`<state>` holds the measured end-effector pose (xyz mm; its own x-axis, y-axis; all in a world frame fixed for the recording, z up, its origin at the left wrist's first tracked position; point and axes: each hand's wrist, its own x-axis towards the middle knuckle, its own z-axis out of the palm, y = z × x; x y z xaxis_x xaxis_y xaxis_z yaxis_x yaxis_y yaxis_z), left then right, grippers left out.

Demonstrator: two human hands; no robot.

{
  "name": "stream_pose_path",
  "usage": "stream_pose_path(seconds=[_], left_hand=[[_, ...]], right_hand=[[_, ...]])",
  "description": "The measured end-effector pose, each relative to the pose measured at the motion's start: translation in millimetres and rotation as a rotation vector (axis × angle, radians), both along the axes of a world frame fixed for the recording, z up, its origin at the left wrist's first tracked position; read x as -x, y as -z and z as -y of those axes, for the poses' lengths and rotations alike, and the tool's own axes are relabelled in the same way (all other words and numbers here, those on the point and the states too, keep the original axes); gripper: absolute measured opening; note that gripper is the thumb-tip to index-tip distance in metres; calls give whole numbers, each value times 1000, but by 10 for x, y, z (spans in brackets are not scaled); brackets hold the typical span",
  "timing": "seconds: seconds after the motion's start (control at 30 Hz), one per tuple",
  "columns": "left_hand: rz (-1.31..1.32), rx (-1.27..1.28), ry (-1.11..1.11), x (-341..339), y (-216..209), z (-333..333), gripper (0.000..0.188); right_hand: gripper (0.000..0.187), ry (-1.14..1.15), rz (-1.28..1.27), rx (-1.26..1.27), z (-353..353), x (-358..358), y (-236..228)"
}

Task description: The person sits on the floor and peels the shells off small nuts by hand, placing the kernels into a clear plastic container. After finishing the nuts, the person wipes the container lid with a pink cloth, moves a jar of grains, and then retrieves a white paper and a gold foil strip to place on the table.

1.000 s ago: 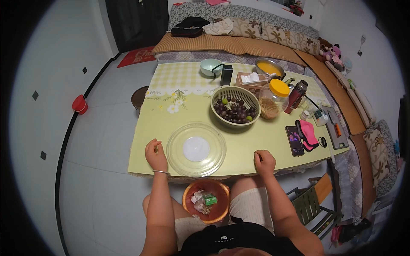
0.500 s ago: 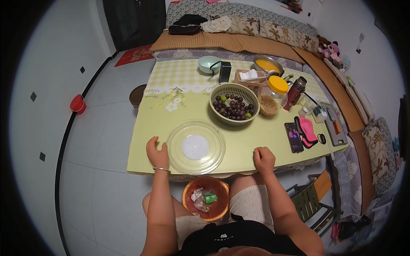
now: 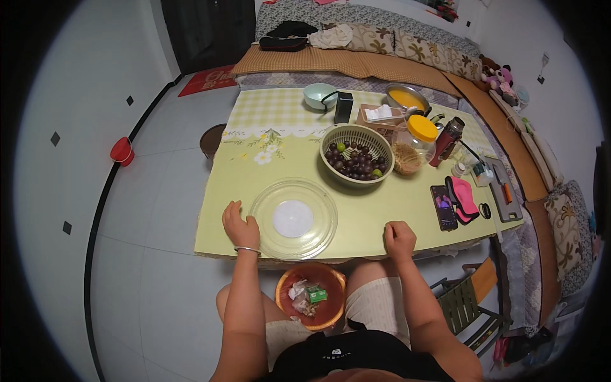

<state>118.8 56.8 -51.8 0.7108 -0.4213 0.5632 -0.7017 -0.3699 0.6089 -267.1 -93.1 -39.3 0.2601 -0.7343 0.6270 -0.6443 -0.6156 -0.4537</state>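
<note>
My left hand [image 3: 240, 225] rests on the near left of the table, its thumb apart from loosely curled fingers, holding nothing. Right beside it lies a clear, ridged round plate [image 3: 324, 219] with a white disc [image 3: 293, 219] at its centre. My right hand [image 3: 400, 240] is closed in a fist at the table's near edge, and no object shows in it. Beyond the plate stands a pale green colander [image 3: 327, 165] of dark purple grapes [image 3: 360, 167], with a couple of green fruits among them. A phone [image 3: 443, 207] with a lit screen lies to the right of my fist.
Beside the phone is a pink and black cloth item [image 3: 463, 199]. A yellow-lidded jar [image 3: 407, 159], a dark red thermos [image 3: 447, 141], a tissue box [image 3: 380, 121] and a grey cutting board [image 3: 501, 181] fill the right side. Between my knees stands a waste bin [image 3: 334, 307].
The view has shifted slightly, so most things sit a little farther right. Both hands keep about the same pose and place on the table.
</note>
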Motion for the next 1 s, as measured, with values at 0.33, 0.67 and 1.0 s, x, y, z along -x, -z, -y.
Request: stream_pose_path(seconds=[0.33, 0.67, 1.0], left_hand=[[-101, 80, -8, 12, -96, -17, 46], [-117, 77, -4, 13, -65, -4, 46], [-70, 55, -9, 30, -44, 23, 48]], right_hand=[[7, 14, 7, -21, -6, -10, 9], [5, 10, -12, -12, -7, 6, 7], [6, 8, 8, -7, -22, -11, -13]])
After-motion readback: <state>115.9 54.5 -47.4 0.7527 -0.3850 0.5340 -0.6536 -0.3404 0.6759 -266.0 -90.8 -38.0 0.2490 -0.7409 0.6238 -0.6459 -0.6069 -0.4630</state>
